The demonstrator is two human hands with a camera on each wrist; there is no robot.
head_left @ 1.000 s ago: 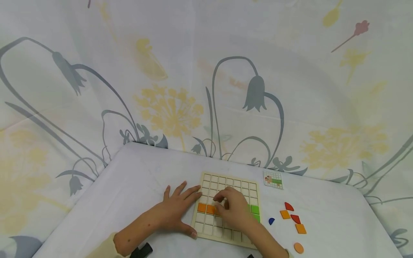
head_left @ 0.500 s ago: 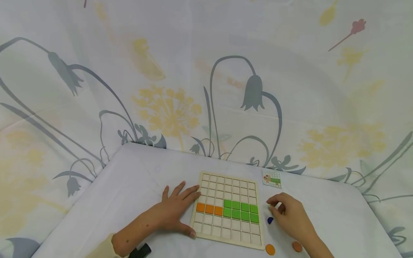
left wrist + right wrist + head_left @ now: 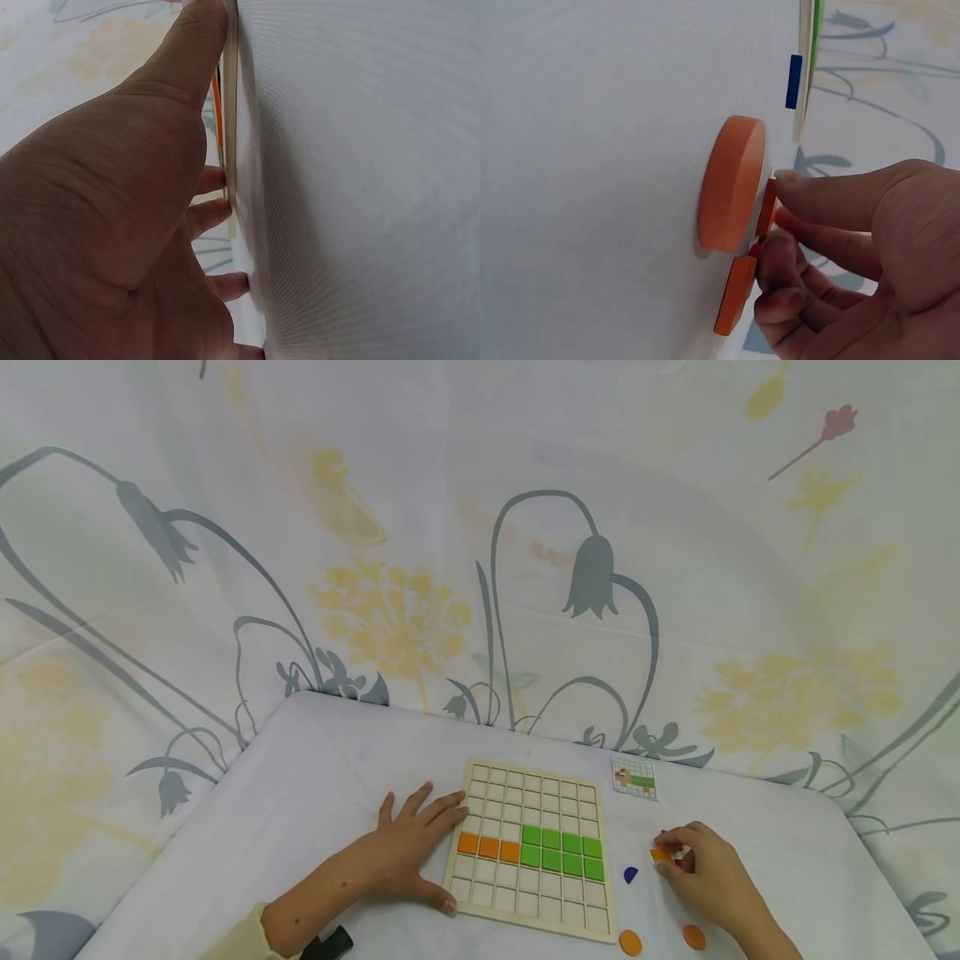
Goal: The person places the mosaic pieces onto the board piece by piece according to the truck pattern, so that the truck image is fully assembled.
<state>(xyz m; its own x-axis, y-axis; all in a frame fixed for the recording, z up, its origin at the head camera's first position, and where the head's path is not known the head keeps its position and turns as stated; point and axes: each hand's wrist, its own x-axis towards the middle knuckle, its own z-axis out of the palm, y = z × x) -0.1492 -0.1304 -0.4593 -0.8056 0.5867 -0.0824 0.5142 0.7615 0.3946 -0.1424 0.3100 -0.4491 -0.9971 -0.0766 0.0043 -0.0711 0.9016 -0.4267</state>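
My left hand (image 3: 408, 843) lies with spread fingers along the left edge of a wooden grid board (image 3: 531, 797), fingertips and thumb right at its rim. A row of three orange square tiles (image 3: 488, 848) meets a block of green square tiles (image 3: 562, 849) on the board. To the right of it, my right hand (image 3: 705, 872) pinches a loose orange square tile (image 3: 661, 855) between thumb and fingers, low over the cloth. In the right wrist view, a red piece (image 3: 756, 248) shows beside the fingers, mostly hidden, and another orange square tile (image 3: 736, 296) lies below.
A blue half-disc (image 3: 631, 875) lies between board and right hand. Two orange discs (image 3: 694, 936) (image 3: 630, 942) are nearer the front. A small pattern card (image 3: 634, 778) sits beyond the board's right corner. Something black (image 3: 327, 943) is by the left forearm.
My right hand has left the board and moved right, past the blue half-disc, to the loose orange square tile. The third orange tile in the row is now uncovered. My left hand stays put.
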